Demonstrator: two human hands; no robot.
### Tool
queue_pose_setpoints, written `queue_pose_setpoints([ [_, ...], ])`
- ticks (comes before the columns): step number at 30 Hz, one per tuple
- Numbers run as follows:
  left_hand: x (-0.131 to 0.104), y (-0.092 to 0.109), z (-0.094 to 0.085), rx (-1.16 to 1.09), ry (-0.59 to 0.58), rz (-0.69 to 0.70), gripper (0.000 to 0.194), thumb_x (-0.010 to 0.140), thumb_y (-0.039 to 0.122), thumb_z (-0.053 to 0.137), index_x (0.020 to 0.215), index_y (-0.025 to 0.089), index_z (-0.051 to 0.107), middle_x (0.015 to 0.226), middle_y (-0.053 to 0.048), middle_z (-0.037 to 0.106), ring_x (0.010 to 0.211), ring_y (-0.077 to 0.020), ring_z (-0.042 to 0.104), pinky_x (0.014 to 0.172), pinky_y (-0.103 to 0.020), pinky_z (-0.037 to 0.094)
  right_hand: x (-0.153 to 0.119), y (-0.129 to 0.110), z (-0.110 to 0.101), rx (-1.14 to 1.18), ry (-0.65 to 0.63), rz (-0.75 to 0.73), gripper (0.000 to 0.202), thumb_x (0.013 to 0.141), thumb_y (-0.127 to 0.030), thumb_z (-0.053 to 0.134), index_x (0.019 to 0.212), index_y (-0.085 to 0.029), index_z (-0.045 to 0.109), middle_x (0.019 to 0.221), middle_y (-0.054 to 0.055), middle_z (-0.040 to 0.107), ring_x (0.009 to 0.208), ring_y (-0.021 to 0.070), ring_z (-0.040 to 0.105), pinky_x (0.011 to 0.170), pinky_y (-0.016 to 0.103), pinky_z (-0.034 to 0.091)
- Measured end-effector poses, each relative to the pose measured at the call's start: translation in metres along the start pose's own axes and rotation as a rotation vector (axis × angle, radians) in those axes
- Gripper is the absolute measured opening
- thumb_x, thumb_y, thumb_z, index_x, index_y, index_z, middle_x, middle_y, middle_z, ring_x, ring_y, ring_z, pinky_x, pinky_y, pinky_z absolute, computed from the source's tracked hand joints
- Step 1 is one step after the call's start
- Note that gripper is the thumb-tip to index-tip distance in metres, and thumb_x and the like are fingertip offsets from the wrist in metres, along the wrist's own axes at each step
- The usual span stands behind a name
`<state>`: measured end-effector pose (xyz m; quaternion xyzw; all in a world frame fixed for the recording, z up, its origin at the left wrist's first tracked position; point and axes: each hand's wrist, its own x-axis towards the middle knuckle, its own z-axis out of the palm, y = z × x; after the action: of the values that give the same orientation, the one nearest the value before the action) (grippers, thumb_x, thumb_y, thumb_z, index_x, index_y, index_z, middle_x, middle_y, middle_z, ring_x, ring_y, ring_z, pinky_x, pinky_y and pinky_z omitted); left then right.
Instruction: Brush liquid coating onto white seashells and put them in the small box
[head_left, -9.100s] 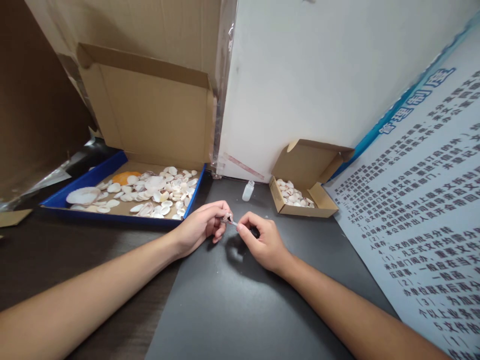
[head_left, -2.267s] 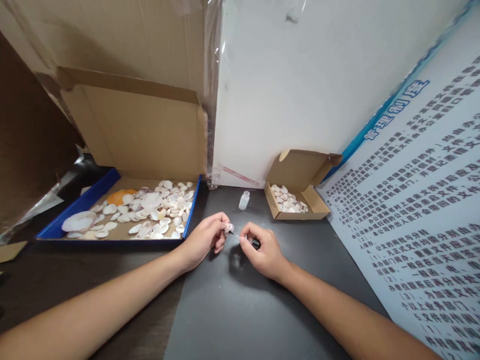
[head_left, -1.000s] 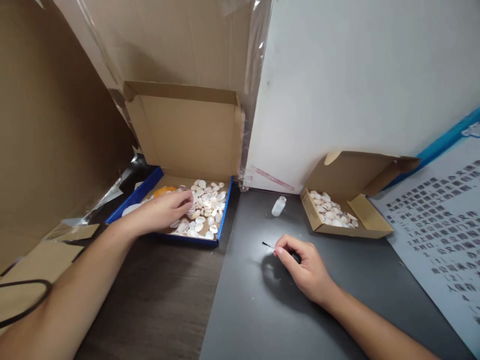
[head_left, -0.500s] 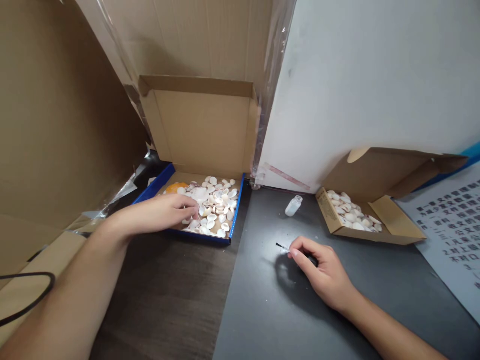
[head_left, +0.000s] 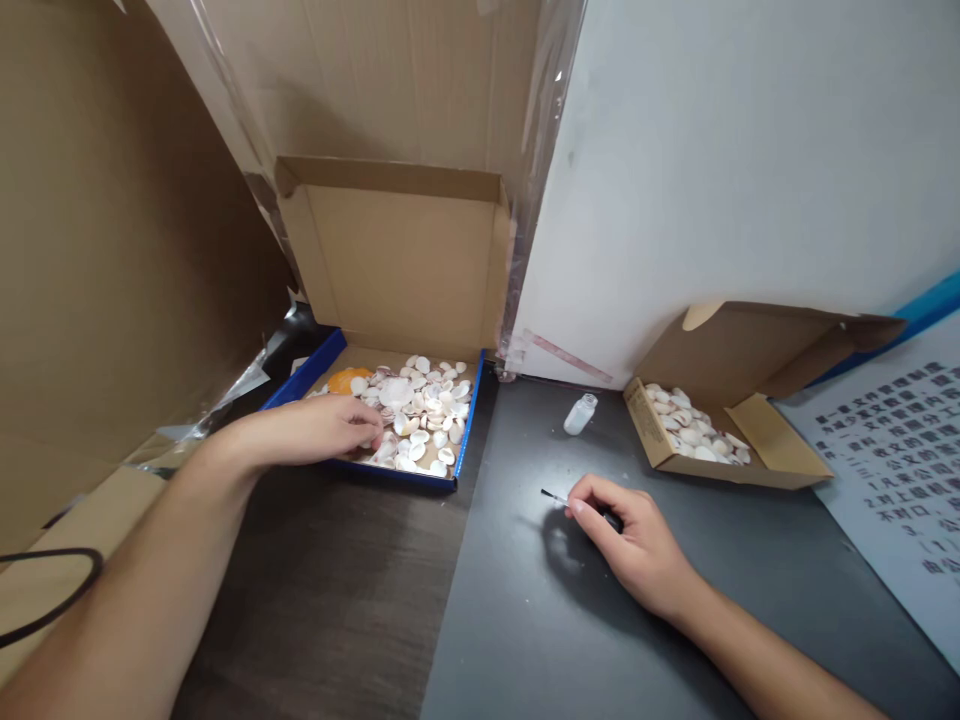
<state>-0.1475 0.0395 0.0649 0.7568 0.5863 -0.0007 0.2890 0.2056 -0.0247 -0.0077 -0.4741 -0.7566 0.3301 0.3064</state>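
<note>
The dark desk (head_left: 322, 580) has a wood-grain part on the left and a smooth grey mat (head_left: 502, 620) on the right, with a white panel (head_left: 712, 150) rising behind the mat. On the wood-grain part sits the bigger box (head_left: 405, 260), blue-sided, its brown lid raised at the back. A printed sheet (head_left: 885, 450) slants along the right edge, near the small cardboard box (head_left: 780, 440), which is also open and holds white shells (head_left: 694, 435). The left hand (head_left: 341, 425) reaches over the front of the bigger box, fingers bent down at the loose pale shells (head_left: 431, 400) inside; whether they grip one cannot be told. The right hand (head_left: 630, 535) is above the mat, fingers closed on a thin brush (head_left: 555, 497), whose dark tip points left, with its black cap (head_left: 613, 521) partly hidden in the hand. A little whitish bottle (head_left: 580, 414) stands uncapped on the mat, between the two boxes. Among the bigger box's shells lies a flat orange piece (head_left: 349, 381), beyond the left hand.
</note>
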Motion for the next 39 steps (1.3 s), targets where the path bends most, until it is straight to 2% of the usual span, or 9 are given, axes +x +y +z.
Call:
queue_pose_setpoints([
  [3,0.003,0.000,-0.002,-0.128,-0.131,-0.072,0.025,0.077,0.034,0.047,0.072,0.018,0.067,0.069,-0.003,0.062,0.063,-0.0161,0.055,0.060,-0.025,0.041,0.000,-0.001,0.000,0.004,0.000,-0.007,0.027,0.093,-0.032,0.046,0.071,-0.020,0.054,0.061,-0.003,0.051,0.057,0.0133,0.048,0.057,0.024,0.037],
  [7,0.002,-0.005,-0.012,-0.192,-0.001,-0.254,0.022,0.074,0.035,0.046,0.071,0.018,0.061,0.063,-0.003,0.058,0.060,-0.0176,0.055,0.056,-0.026,0.041,0.000,-0.001,0.000,0.008,-0.002,-0.014,0.026,0.093,-0.032,0.047,0.071,-0.020,0.054,0.060,-0.003,0.051,0.057,0.0132,0.048,0.056,0.024,0.036],
  [12,-0.005,-0.011,-0.019,-0.013,0.170,-0.058,0.025,0.079,0.043,0.047,0.073,0.020,0.053,0.068,0.000,0.053,0.062,-0.0147,0.048,0.058,-0.026,0.038,0.001,0.000,0.000,0.010,0.009,-0.017,0.027,0.092,-0.032,0.047,0.070,-0.020,0.054,0.060,-0.003,0.050,0.056,0.0131,0.047,0.056,0.024,0.036],
  [16,-0.005,-0.005,-0.014,-0.051,0.178,-0.014,0.025,0.081,0.044,0.048,0.087,0.020,0.054,0.074,0.000,0.053,0.064,-0.0139,0.047,0.058,-0.025,0.036,0.000,0.001,0.001,0.012,0.015,-0.017,0.026,0.093,-0.032,0.047,0.071,-0.019,0.054,0.060,-0.003,0.050,0.056,0.0130,0.047,0.056,0.024,0.036],
  [22,-0.001,0.027,0.000,-0.535,0.112,0.187,0.024,0.083,0.043,0.058,0.091,0.020,0.051,0.079,0.001,0.053,0.068,-0.0131,0.051,0.062,-0.026,0.042,0.001,0.001,0.003,0.024,0.051,-0.035,0.025,0.092,-0.031,0.047,0.071,-0.019,0.054,0.060,-0.003,0.049,0.057,0.0130,0.047,0.056,0.024,0.036],
  [27,0.007,0.065,0.021,-0.837,-0.051,0.314,0.024,0.084,0.036,0.065,0.093,0.021,0.049,0.072,0.004,0.054,0.061,-0.0096,0.051,0.058,-0.023,0.043,0.002,0.000,0.003,0.062,0.108,-0.051,0.020,0.090,-0.028,0.049,0.073,-0.019,0.055,0.062,-0.003,0.052,0.058,0.0125,0.049,0.057,0.024,0.037],
  [31,0.020,0.103,0.040,-0.899,-0.187,0.390,0.025,0.083,0.032,0.067,0.093,0.021,0.047,0.070,0.005,0.055,0.063,-0.0099,0.054,0.061,-0.023,0.046,0.001,-0.002,0.000,0.091,0.225,-0.086,0.018,0.090,-0.028,0.050,0.074,-0.019,0.054,0.064,-0.003,0.050,0.060,0.0125,0.048,0.060,0.024,0.037],
  [35,0.030,0.133,0.057,-0.878,-0.156,0.427,0.025,0.082,0.032,0.064,0.093,0.021,0.046,0.072,0.004,0.055,0.068,-0.0123,0.055,0.065,-0.027,0.048,0.002,-0.002,-0.003,0.131,0.305,-0.078,0.019,0.090,-0.030,0.050,0.075,-0.019,0.054,0.064,-0.003,0.050,0.061,0.0128,0.047,0.061,0.024,0.038],
  [39,0.030,0.122,0.056,-0.640,0.002,0.461,0.021,0.085,0.038,0.057,0.091,0.021,0.047,0.078,0.003,0.052,0.069,-0.0128,0.052,0.064,-0.026,0.044,0.002,0.000,-0.001,0.143,0.307,-0.047,0.018,0.089,-0.028,0.051,0.074,-0.019,0.055,0.064,-0.003,0.050,0.062,0.0128,0.047,0.061,0.024,0.038],
])
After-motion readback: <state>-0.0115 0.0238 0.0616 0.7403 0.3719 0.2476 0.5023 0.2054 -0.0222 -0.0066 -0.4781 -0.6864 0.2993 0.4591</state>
